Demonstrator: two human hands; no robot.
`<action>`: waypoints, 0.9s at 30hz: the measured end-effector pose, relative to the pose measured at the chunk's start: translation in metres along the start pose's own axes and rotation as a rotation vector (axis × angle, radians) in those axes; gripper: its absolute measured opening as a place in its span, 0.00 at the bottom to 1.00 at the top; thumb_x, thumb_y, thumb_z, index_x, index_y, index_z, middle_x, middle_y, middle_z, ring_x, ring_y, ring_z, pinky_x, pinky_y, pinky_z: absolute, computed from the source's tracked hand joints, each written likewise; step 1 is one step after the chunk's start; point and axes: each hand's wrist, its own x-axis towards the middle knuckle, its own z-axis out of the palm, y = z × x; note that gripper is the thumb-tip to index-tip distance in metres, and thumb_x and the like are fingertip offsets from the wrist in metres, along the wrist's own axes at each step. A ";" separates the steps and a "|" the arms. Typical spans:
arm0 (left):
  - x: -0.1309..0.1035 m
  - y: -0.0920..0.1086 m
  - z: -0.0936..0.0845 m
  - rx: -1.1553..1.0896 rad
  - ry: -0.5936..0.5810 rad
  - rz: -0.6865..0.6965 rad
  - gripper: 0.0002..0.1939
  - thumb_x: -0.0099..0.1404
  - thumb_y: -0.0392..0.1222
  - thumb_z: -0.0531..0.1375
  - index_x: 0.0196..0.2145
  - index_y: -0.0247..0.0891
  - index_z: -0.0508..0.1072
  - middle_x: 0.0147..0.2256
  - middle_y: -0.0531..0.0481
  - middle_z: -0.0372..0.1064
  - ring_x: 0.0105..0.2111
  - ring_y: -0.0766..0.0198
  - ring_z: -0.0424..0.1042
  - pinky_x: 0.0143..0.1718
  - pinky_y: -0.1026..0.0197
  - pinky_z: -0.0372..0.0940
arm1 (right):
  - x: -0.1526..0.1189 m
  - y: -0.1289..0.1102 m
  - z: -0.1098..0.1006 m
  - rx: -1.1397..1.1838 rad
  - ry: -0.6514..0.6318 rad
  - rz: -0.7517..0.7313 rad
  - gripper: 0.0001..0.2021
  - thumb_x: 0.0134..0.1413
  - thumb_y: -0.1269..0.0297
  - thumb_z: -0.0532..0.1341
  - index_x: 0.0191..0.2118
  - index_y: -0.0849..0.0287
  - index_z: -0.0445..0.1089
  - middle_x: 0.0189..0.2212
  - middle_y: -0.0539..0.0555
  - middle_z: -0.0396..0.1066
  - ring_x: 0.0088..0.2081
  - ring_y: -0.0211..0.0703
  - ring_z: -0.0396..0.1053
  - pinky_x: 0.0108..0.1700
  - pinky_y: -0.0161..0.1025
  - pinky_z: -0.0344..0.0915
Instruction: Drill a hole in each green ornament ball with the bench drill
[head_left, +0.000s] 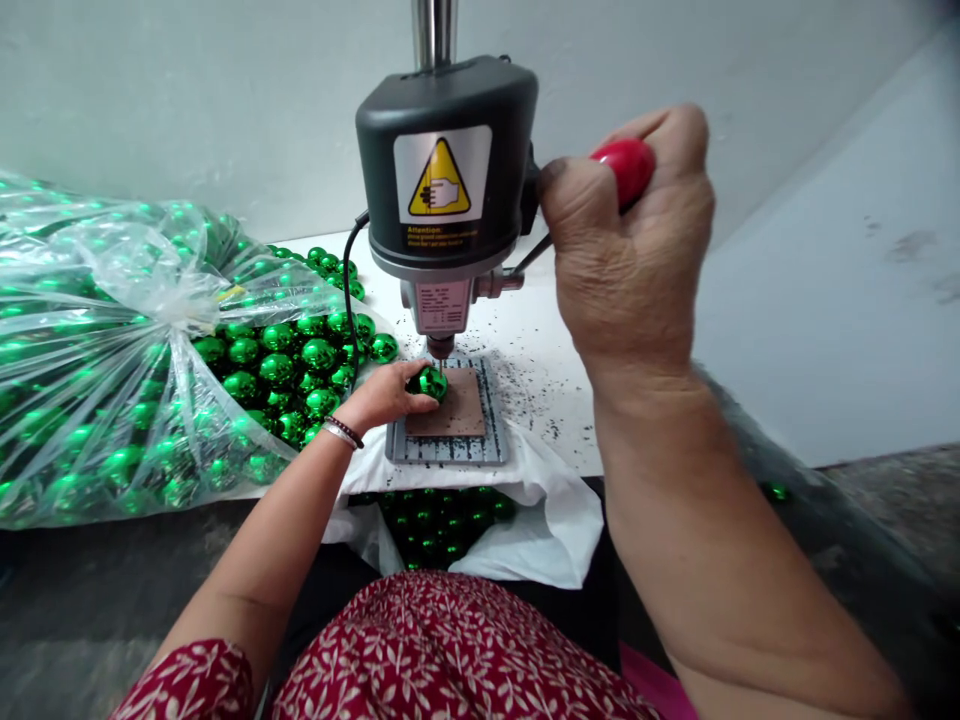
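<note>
A dark grey drill press (450, 100) with a hand-warning label stands on the white table in front of me. My left hand (394, 393) grips a shiny green ball (433, 384) directly under the drill bit, on a brown board (465, 410) over the grey slotted base plate (495, 440). Whether the bit is inside the ball or just touching it, I cannot tell. Up on the right, my right hand (637, 240) is closed around the press's lever, whose red knob (628, 170) shows between the fingers.
A large clear plastic bag (172, 290) of green balls fills the left side, with loose balls (319, 355) next to it. Dark shavings (536, 390) litter the white table (570, 440). Below the table edge, more green balls (442, 525) lie within white cloth (555, 510). A black cable (349, 290) hangs left of the press.
</note>
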 end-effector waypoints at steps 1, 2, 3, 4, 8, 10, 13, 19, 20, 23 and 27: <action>0.002 0.000 -0.002 0.027 -0.003 0.017 0.31 0.56 0.45 0.69 0.57 0.39 0.75 0.49 0.47 0.80 0.49 0.53 0.77 0.53 0.59 0.69 | 0.000 0.000 0.000 -0.003 0.001 0.005 0.13 0.60 0.68 0.59 0.30 0.55 0.51 0.26 0.44 0.53 0.29 0.29 0.52 0.39 0.33 0.57; 0.003 -0.001 -0.003 0.053 -0.006 0.033 0.31 0.55 0.45 0.69 0.57 0.40 0.76 0.48 0.47 0.80 0.48 0.52 0.77 0.52 0.59 0.69 | 0.001 -0.001 0.000 -0.003 0.002 0.012 0.13 0.59 0.69 0.60 0.30 0.55 0.51 0.26 0.44 0.54 0.30 0.29 0.52 0.39 0.33 0.57; 0.004 -0.001 -0.004 0.073 -0.010 0.048 0.31 0.55 0.45 0.69 0.56 0.40 0.76 0.48 0.47 0.80 0.48 0.52 0.78 0.52 0.59 0.69 | 0.001 -0.001 0.000 -0.002 0.000 0.018 0.13 0.59 0.69 0.60 0.30 0.56 0.52 0.26 0.44 0.54 0.30 0.29 0.52 0.39 0.33 0.56; 0.005 0.000 -0.004 0.084 -0.015 0.061 0.31 0.54 0.45 0.70 0.56 0.40 0.76 0.48 0.47 0.80 0.47 0.52 0.78 0.52 0.58 0.69 | 0.001 -0.001 0.000 -0.001 -0.005 0.022 0.13 0.59 0.69 0.60 0.31 0.56 0.52 0.27 0.44 0.54 0.30 0.29 0.52 0.40 0.32 0.56; 0.003 0.003 -0.002 0.099 -0.027 0.090 0.27 0.56 0.45 0.69 0.54 0.41 0.76 0.46 0.48 0.80 0.46 0.54 0.78 0.52 0.58 0.69 | 0.001 -0.002 -0.001 0.011 -0.022 0.027 0.12 0.58 0.69 0.60 0.32 0.57 0.53 0.27 0.42 0.53 0.30 0.27 0.51 0.40 0.30 0.55; 0.001 0.007 0.000 0.146 -0.018 0.106 0.26 0.56 0.43 0.68 0.53 0.40 0.76 0.46 0.46 0.79 0.46 0.53 0.78 0.51 0.58 0.69 | 0.001 -0.003 -0.001 0.009 -0.029 0.026 0.12 0.59 0.69 0.59 0.32 0.58 0.52 0.27 0.42 0.51 0.30 0.26 0.49 0.39 0.30 0.54; -0.002 0.012 0.004 0.226 0.016 0.125 0.28 0.56 0.41 0.68 0.55 0.38 0.75 0.51 0.41 0.77 0.49 0.49 0.76 0.54 0.54 0.68 | 0.001 -0.005 -0.002 -0.012 -0.036 0.025 0.12 0.59 0.70 0.59 0.31 0.58 0.51 0.26 0.42 0.50 0.30 0.26 0.49 0.39 0.29 0.53; -0.007 0.006 0.014 -0.068 0.029 0.089 0.33 0.62 0.46 0.66 0.63 0.34 0.69 0.59 0.37 0.73 0.58 0.49 0.72 0.63 0.50 0.63 | 0.001 -0.002 -0.001 0.005 -0.010 0.025 0.12 0.57 0.66 0.62 0.32 0.58 0.55 0.26 0.42 0.55 0.29 0.26 0.51 0.38 0.30 0.55; -0.007 0.004 0.016 -0.143 0.032 0.082 0.33 0.63 0.47 0.65 0.64 0.34 0.68 0.60 0.38 0.72 0.59 0.50 0.71 0.64 0.51 0.62 | 0.001 -0.001 -0.001 0.004 -0.001 0.013 0.12 0.57 0.65 0.61 0.32 0.58 0.55 0.26 0.42 0.55 0.29 0.26 0.52 0.38 0.30 0.55; -0.008 0.001 0.022 -0.292 0.049 0.045 0.34 0.63 0.47 0.65 0.64 0.36 0.69 0.60 0.41 0.72 0.60 0.51 0.70 0.65 0.52 0.61 | -0.001 0.002 0.000 -0.005 0.027 -0.006 0.11 0.58 0.64 0.61 0.32 0.57 0.56 0.26 0.42 0.56 0.29 0.26 0.53 0.37 0.30 0.57; -0.005 0.002 0.026 -0.363 0.073 -0.043 0.34 0.59 0.44 0.68 0.62 0.37 0.71 0.55 0.45 0.76 0.55 0.52 0.74 0.61 0.54 0.64 | -0.002 0.007 0.001 -0.008 0.043 -0.061 0.11 0.58 0.64 0.61 0.32 0.59 0.56 0.25 0.42 0.55 0.29 0.23 0.55 0.38 0.28 0.57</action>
